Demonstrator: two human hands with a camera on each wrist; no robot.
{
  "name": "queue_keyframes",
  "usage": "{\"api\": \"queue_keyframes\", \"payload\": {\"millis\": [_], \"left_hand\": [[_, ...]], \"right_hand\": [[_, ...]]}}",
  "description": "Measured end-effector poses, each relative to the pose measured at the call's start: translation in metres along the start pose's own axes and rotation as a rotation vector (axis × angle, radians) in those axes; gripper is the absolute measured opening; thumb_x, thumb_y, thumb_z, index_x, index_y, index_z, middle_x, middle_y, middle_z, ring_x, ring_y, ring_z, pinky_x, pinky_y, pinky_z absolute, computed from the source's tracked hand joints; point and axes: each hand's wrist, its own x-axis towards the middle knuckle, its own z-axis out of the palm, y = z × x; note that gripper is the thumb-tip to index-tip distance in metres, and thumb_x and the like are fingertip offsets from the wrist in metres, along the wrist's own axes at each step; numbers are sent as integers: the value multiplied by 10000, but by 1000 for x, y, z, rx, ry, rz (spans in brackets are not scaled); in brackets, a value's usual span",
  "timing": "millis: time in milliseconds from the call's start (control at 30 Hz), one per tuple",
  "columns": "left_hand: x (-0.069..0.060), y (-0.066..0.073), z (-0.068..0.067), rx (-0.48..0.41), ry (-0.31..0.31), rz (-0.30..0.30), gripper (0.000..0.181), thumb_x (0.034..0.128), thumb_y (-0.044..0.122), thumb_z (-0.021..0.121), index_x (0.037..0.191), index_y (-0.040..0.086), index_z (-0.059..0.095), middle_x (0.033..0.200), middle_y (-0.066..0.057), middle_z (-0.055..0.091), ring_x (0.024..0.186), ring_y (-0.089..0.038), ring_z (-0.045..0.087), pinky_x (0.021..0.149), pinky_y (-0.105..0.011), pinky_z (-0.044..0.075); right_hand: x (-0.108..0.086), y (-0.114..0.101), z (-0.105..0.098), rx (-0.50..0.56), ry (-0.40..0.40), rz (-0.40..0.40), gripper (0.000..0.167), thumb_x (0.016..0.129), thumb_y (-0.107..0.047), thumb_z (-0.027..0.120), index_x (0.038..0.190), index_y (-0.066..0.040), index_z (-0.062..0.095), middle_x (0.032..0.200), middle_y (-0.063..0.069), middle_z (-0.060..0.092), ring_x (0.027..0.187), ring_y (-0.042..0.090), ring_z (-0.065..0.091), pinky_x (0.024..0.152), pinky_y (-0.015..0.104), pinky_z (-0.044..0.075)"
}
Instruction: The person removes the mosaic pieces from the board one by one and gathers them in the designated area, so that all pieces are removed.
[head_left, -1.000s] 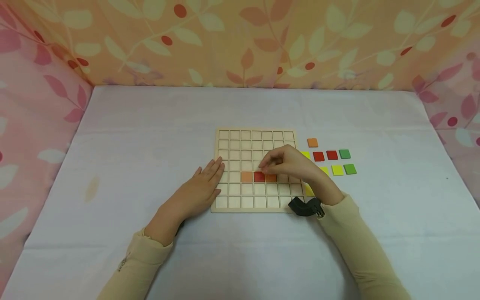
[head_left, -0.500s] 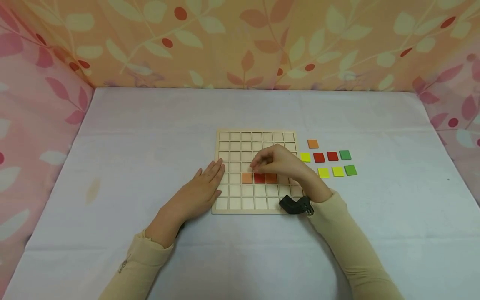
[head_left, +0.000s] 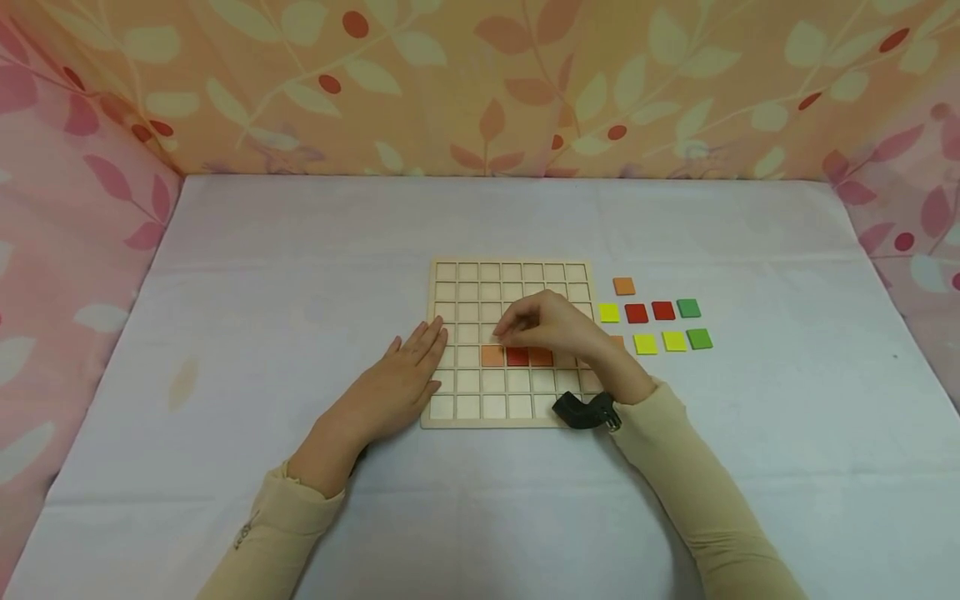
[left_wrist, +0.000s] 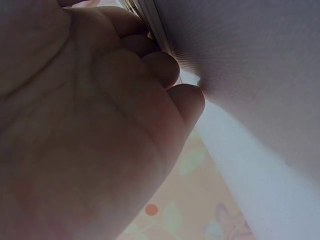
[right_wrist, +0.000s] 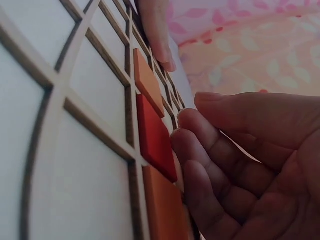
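A wooden grid board (head_left: 502, 423) lies on the white cloth, with an orange tile (head_left: 492, 356), a red tile (head_left: 517, 357) and another orange tile (head_left: 541, 357) side by side in one row. My left hand (head_left: 393, 385) lies flat with its fingers on the board's left edge; the left wrist view shows its palm (left_wrist: 90, 115) from the side. Over the row is my right hand (head_left: 551, 325), thumb and fingers loosely bent, near the tiles. In the right wrist view, no tile shows between its thumb and index finger (right_wrist: 200, 127).
Right of the board lie several loose tiles, among them an orange tile (head_left: 623, 286), a yellow tile (head_left: 674, 341), a red tile (head_left: 663, 310) and a green tile (head_left: 700, 338). My right forearm partly covers another orange one. A patterned curtain (head_left: 480, 92) closes off the back.
My right hand has shifted left along the tile row, uncovering more of the loose tiles beside the board. The left hand has stayed where it was.
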Motion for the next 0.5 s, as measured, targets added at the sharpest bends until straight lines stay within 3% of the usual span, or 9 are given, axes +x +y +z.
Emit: {"api": "queue_keyframes", "payload": {"millis": [500], "left_hand": [[0,0,-1,-2,-5,-4,633,995,208,464,1493,-8,137,1571,-128,25,1434,-269,27,1118,-519,139]], "right_hand": [[2,-2,6,-96,-39,16,82,812,-48,729,893,-43,721,808,5,676,745,151,609,706,291,510]]}}
